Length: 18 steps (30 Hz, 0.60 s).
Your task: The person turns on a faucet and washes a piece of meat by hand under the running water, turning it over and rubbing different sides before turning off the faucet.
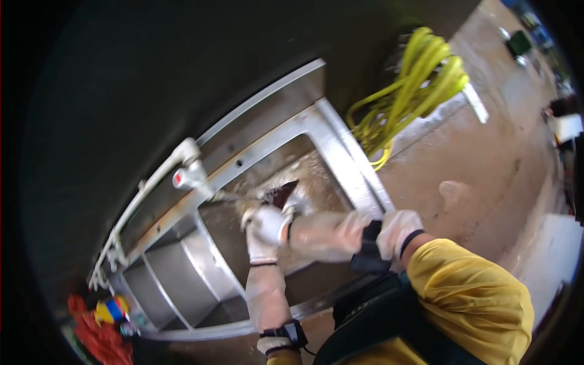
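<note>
Both my hands, in white gloves and clear plastic sleeves, come together over a basin of a steel sink. My right hand reaches in from the right and overlaps my left hand, which comes up from below. Motion smears the fingers of both, and I cannot tell whether they grip anything. Right beyond the gloves shows a dark reddish-brown, pointed piece. A white tap with a red mark on its knob points at the hands, and water splashes around them.
More steel compartments lie to the left. A white pipe runs along the sink's back. Yellow hose hangs coiled at upper right, above a brown wet floor. Red cloth-like material and a colourful item sit at lower left.
</note>
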{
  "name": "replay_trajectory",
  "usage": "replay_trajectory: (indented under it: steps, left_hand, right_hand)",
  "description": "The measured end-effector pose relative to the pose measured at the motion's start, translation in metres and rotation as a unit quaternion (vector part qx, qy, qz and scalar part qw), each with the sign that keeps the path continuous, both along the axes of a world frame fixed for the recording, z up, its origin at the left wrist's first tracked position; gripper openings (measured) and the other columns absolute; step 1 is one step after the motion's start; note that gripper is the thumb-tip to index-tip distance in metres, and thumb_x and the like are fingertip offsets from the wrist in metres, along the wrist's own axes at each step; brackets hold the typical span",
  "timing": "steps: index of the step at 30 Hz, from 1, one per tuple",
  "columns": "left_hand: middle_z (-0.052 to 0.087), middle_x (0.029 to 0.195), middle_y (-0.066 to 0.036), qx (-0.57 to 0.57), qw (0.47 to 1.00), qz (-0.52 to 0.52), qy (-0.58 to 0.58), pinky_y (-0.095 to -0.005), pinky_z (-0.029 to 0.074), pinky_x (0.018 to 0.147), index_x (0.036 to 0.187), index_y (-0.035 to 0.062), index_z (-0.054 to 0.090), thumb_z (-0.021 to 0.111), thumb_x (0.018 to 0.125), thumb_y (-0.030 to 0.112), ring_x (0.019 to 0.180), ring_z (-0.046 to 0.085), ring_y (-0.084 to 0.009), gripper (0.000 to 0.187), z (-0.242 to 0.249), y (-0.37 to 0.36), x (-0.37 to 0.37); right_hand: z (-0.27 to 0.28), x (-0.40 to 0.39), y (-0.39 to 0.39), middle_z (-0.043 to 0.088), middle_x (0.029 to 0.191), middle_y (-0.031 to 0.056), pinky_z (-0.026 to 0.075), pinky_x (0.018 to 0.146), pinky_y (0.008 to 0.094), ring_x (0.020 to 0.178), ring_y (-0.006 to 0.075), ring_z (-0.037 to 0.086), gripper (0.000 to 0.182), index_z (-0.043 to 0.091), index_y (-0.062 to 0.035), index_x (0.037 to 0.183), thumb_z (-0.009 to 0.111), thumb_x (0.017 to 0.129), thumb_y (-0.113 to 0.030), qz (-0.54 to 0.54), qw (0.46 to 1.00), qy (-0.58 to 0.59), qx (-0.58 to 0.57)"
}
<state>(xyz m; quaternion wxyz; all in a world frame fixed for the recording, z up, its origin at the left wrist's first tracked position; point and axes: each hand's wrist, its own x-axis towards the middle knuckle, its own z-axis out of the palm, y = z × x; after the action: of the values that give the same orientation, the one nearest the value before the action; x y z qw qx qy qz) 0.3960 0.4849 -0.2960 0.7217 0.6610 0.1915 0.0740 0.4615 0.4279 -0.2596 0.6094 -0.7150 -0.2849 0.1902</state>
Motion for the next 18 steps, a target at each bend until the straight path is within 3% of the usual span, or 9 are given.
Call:
replay_trajectory:
  steps: [6,7,9,10,11,12,15,16,18]
  left_hand:
    - [0.055,0.117,-0.010,-0.361,0.925,0.102,0.054,-0.0395,0.036,0.101,0.118,-0.0009,0.051,0.040,0.092,0.013,0.110,0.051,-0.0257,0.031,-0.003,0.008,0.005]
    - [0.054,0.121,-0.011,-0.389,0.913,0.120,0.042,-0.0399,0.037,0.100,0.118,-0.0021,0.050,0.038,0.092,0.016,0.111,0.050,-0.0262,0.034,0.030,-0.005,0.008]
    - [0.053,0.122,-0.012,-0.631,0.742,0.226,0.005,-0.0425,0.038,0.098,0.119,-0.0024,0.049,0.039,0.090,0.016,0.110,0.051,-0.0289,0.036,0.018,0.011,0.010]
    - [0.045,0.132,-0.006,-0.565,0.798,0.192,0.079,-0.0449,0.030,0.104,0.126,0.0071,0.045,0.043,0.089,0.031,0.122,0.040,-0.0267,0.045,0.044,0.003,0.021]
    - [0.036,0.138,0.000,-0.519,0.813,-0.183,-0.190,-0.0504,0.015,0.108,0.133,0.0157,0.039,0.043,0.087,0.039,0.130,0.027,-0.0255,0.052,0.002,0.016,0.021]
    - [0.033,0.140,0.002,-0.686,0.700,0.023,-0.197,-0.0524,0.011,0.107,0.134,0.0194,0.037,0.042,0.087,0.038,0.131,0.023,-0.0250,0.051,0.024,0.000,0.019]
    - [0.040,0.136,-0.003,-0.377,0.925,0.009,0.057,-0.0406,0.024,0.105,0.135,0.0155,0.036,0.039,0.092,0.035,0.122,0.039,-0.0183,0.048,0.024,0.017,-0.002]
    - [0.046,0.131,-0.006,-0.552,0.827,0.101,0.048,-0.0359,0.037,0.097,0.132,0.0086,0.040,0.044,0.091,0.036,0.108,0.052,-0.0182,0.049,0.093,-0.024,0.026]
    - [0.052,0.124,-0.009,-0.525,0.845,0.086,0.046,-0.0373,0.036,0.098,0.123,0.0058,0.049,0.044,0.091,0.038,0.109,0.051,-0.0221,0.046,0.090,-0.014,0.024]
  right_hand:
    - [0.018,0.042,-0.016,0.056,0.080,0.0163,0.044,0.072,0.0435,0.081,0.0335,0.054,0.012,0.058,-0.0089,0.083,0.059,0.074,-0.017,-0.091,0.974,-0.125,-0.165]
    - [0.011,0.047,-0.014,0.058,0.085,0.0175,0.045,0.073,0.0440,0.084,0.0351,0.056,0.013,0.059,-0.0085,0.081,0.056,0.075,-0.019,-0.160,0.966,-0.050,-0.195]
    - [0.009,0.036,-0.020,0.059,0.089,0.0189,0.044,0.078,0.0463,0.088,0.0370,0.056,0.016,0.059,-0.0084,0.085,0.055,0.077,-0.022,-0.059,0.989,0.036,-0.132]
    - [0.017,0.018,-0.015,0.058,0.097,0.0194,0.042,0.083,0.0484,0.095,0.0380,0.054,0.019,0.058,-0.0083,0.090,0.055,0.078,-0.022,-0.049,0.986,0.013,-0.159]
    - [0.020,0.010,-0.014,0.057,0.098,0.0191,0.042,0.082,0.0489,0.096,0.0381,0.053,0.019,0.057,-0.0078,0.091,0.054,0.078,-0.021,-0.094,0.986,-0.043,-0.130]
    - [0.019,0.002,-0.013,0.057,0.100,0.0189,0.042,0.082,0.0494,0.097,0.0382,0.053,0.019,0.057,-0.0074,0.091,0.053,0.078,-0.020,-0.136,0.980,-0.101,-0.100]
    - [-0.009,0.019,-0.006,0.052,0.115,0.0189,0.042,0.086,0.0473,0.110,0.0385,0.047,0.027,0.056,-0.0053,0.100,0.051,0.079,-0.021,-0.204,0.968,-0.113,-0.094]
    - [-0.003,0.032,-0.010,0.050,0.120,0.0192,0.038,0.092,0.0452,0.115,0.0380,0.044,0.032,0.055,-0.0050,0.106,0.051,0.080,-0.022,-0.139,0.972,-0.065,-0.178]
    - [0.024,0.047,-0.012,0.045,0.128,0.0197,0.032,0.102,0.0412,0.123,0.0372,0.037,0.042,0.051,-0.0046,0.117,0.053,0.080,-0.026,0.053,0.963,0.050,-0.259]
